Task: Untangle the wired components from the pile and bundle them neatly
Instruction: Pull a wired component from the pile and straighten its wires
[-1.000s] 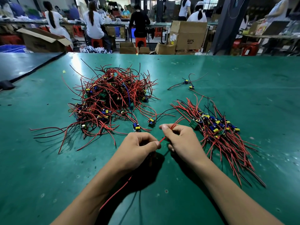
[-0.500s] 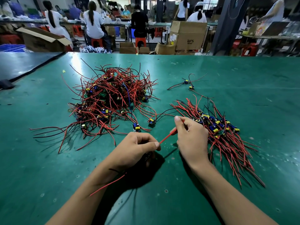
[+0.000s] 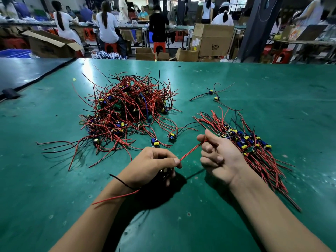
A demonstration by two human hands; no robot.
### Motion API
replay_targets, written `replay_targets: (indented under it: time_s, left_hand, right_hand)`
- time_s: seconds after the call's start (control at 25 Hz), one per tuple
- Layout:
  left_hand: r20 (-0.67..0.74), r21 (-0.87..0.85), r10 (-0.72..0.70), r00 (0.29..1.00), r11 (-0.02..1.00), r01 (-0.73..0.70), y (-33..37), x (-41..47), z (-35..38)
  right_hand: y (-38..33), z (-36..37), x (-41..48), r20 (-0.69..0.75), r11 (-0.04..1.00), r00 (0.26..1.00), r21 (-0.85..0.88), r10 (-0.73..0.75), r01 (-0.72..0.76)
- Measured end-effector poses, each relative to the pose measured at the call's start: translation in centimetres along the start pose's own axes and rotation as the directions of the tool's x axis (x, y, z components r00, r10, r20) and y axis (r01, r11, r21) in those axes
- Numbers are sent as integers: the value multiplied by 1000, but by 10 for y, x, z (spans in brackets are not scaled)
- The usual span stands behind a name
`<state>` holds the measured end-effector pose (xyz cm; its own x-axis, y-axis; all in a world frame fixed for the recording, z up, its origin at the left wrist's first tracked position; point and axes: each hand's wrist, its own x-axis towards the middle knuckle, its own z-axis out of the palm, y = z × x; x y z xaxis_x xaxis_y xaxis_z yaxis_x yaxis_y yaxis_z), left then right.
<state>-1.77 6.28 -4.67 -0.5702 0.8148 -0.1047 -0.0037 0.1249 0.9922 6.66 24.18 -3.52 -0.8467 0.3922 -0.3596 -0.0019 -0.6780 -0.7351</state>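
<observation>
Green matting covers the workbench [image 3: 54, 179] I am looking down on, with seated workers and cardboard boxes [image 3: 212, 40] beyond its far edge. On the left of the mat sits the tangled pile [image 3: 127, 113] of red and black wires with small blue-and-yellow circuit boards knotted through it. My left hand [image 3: 151, 167] is clenched, thumb and forefinger pinching a red wire [image 3: 190, 151], with a small component tucked under the curled fingers; loose red and black leads trail back over that wrist. The wire runs taut up to my right hand [image 3: 218, 153], whose thumb and forefinger grip its other end, remaining fingers loosely curled. Just beside it lies the sorted bundle [image 3: 254, 148], wires roughly aligned.
</observation>
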Motion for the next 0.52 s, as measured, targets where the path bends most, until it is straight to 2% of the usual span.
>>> replay_targets:
  time_s: [0.04, 0.08, 0.16, 0.2, 0.28, 0.36, 0.44, 0.52]
  left_hand:
    - [-1, -2, -2, 1000, 1000, 2, 0, 0, 0]
    - [-5, -1, -3, 1000, 1000, 3, 0, 0, 1]
    - [-18, 1, -11, 1000, 1000, 11, 1, 1, 1]
    - [-22, 0, -20, 1000, 1000, 20, 1, 0, 0]
    - [-33, -41, -50, 998, 998, 48, 2, -1, 2]
    - [-81, -157, -83, 993, 985, 69, 3, -2, 5]
    - [-193, -284, -108, 975, 958, 50, 5, -1, 6]
    - [-303, -371, -105, 947, 929, -16, 7, 1, 3]
  right_hand:
    - [-2, -1, -1, 5, 1000, 1000, -8, 4, -4]
    - [-2, -1, -1, -20, 992, 998, -115, -53, 51]
    - [5, -1, 0, -61, 896, 970, -399, -236, 193]
    - [8, 0, 1, -64, 844, 950, -479, -307, 241]
    - [12, 0, 2, -55, 788, 921, -538, -386, 299]
    - [10, -1, 1, -33, 765, 906, -550, -421, 335]
    - [11, -1, -1, -15, 745, 903, -571, -430, 345]
    - [19, 1, -2, 36, 664, 885, -646, -465, 375]
